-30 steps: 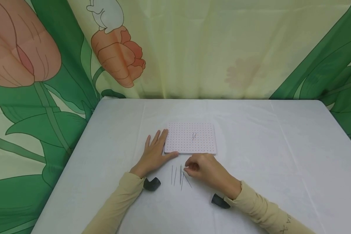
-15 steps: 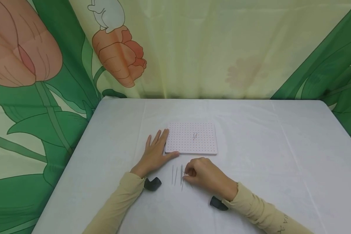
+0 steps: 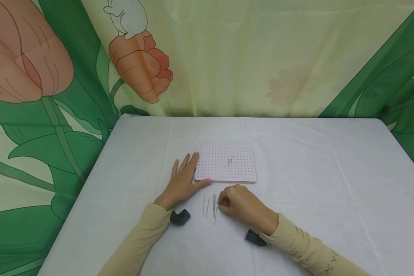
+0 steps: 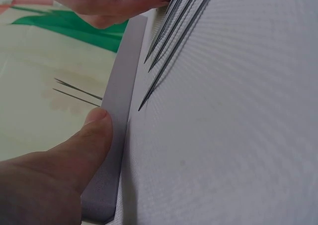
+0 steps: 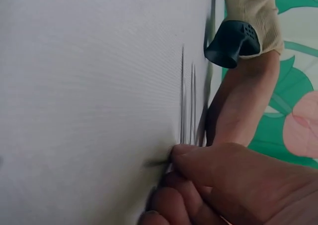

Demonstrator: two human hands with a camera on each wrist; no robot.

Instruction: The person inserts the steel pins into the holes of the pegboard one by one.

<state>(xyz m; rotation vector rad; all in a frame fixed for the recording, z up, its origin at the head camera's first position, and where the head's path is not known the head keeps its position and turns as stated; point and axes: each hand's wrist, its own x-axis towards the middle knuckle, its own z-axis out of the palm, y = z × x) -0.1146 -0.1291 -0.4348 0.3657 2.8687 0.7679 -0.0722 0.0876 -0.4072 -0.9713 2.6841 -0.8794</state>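
Note:
My left hand point(image 3: 183, 180) lies with fingers spread at the left edge of a pale pegboard point(image 3: 210, 174) dotted with rows of small holes. Its thumb point(image 4: 97, 130) touches the board's near edge in the left wrist view. A few thin metal pins point(image 3: 230, 160) stand in the board, right of its middle. Just in front of the board, my right hand point(image 3: 245, 203) pinches a thin metal pin point(image 5: 156, 163) between thumb and fingertips; most of it is hidden by the fingers. Beside those fingertips, several loose pointed pins point(image 3: 207, 208) lie roughly side by side on the cloth.
A white cloth covers the table point(image 3: 314, 172), and a patterned curtain point(image 3: 227, 57) hangs behind it. Black wrist-worn devices sit at the left cuff point(image 3: 180, 217) and the right cuff point(image 3: 256, 238), close to the tabletop.
My right hand has come down and slightly toward me at the loose pins and closed on one. The slanted pin no longer lies on the cloth. My left hand keeps its place.

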